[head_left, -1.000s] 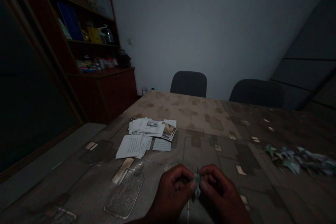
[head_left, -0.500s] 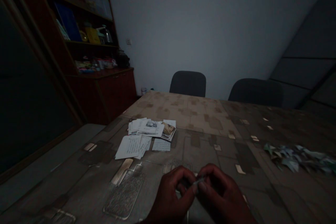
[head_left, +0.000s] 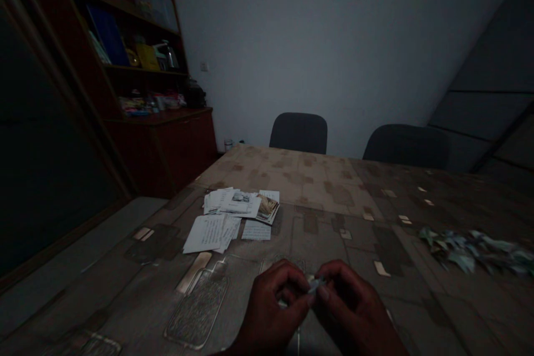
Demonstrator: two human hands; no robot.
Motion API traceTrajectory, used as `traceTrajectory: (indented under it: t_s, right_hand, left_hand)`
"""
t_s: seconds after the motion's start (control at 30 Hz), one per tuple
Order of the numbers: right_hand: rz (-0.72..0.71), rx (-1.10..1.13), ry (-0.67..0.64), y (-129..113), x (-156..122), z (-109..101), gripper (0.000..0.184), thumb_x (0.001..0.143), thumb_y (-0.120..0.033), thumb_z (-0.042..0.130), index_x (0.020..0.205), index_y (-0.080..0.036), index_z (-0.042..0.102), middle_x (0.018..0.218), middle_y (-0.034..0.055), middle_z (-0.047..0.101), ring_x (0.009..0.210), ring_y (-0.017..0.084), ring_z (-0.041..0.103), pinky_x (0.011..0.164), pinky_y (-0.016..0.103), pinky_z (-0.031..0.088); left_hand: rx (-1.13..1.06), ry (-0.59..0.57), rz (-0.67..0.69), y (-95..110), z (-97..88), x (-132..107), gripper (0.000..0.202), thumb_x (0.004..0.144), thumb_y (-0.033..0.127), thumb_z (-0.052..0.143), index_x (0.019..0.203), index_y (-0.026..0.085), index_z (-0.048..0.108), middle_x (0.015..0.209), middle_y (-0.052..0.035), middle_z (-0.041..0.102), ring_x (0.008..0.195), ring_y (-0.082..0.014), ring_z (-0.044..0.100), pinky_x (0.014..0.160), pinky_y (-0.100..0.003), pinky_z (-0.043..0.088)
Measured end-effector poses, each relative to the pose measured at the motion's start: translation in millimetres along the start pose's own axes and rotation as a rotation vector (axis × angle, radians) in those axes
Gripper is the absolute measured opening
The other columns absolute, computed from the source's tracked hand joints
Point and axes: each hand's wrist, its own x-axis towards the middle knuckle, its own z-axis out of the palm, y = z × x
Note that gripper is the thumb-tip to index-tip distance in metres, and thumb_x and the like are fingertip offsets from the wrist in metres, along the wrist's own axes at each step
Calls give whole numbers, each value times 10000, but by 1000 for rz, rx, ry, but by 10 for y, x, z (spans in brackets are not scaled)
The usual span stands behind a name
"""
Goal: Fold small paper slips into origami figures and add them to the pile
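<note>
My left hand [head_left: 273, 303] and my right hand [head_left: 350, 306] meet low in the view, just above the patterned tabletop. Between their fingertips they pinch a small folded piece of pale paper [head_left: 316, 285], mostly hidden by my fingers. To the right lies a loose heap of folded pale blue-green paper pieces [head_left: 473, 250]. Ahead of my hands are scattered white papers and photographs [head_left: 233, 211].
A clear phone case [head_left: 197, 306] lies to the left of my hands. Two dark chairs [head_left: 298, 133] stand beyond the far table edge. A dark wooden shelf unit [head_left: 133, 67] with books and jars stands at the left, against the wall.
The pale paper piece stood upright between my fingers a second ago. It now sits more flat, and less of it shows. My hands stay in the same place.
</note>
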Motion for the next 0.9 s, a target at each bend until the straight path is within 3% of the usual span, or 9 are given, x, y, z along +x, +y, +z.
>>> traceTrajectory:
  t_s: [0.17,0.47,0.67,0.9]
  right_hand:
    - [1,-5,-23,-18,0,-9,207,824,-410,611,781,-210,643,677,0,589,653,178,525,593,284,408]
    - [131,183,69,19,65,-47,271,752,-462,723,843,-215,663,660,-23,588,634,162,538,582,251,398]
    - [102,236,120,13,44,-2,287,746,-456,741,902,-227,665,727,-16,617,658,152,556,595,242,416]
    - [107,183,181,-51,16,40,287,755,-455,717,909,-225,641,749,0,636,695,170,574,624,255,450]
  left_hand:
    - [1,-14,-11,-21,4,-6,145,699,197,715,598,160,618,651,-15,586,592,-129,529,531,-213,401]
    - [-302,-59,-290,1,19,-13,161,727,289,698,768,140,655,593,13,577,507,-103,516,491,-210,412]
    - [-372,-51,-292,59,40,-20,182,647,198,758,761,138,629,568,45,548,471,-78,497,477,-188,403]
    - [-275,23,-233,27,9,-14,86,676,154,700,741,145,643,598,23,570,544,-103,522,505,-189,416]
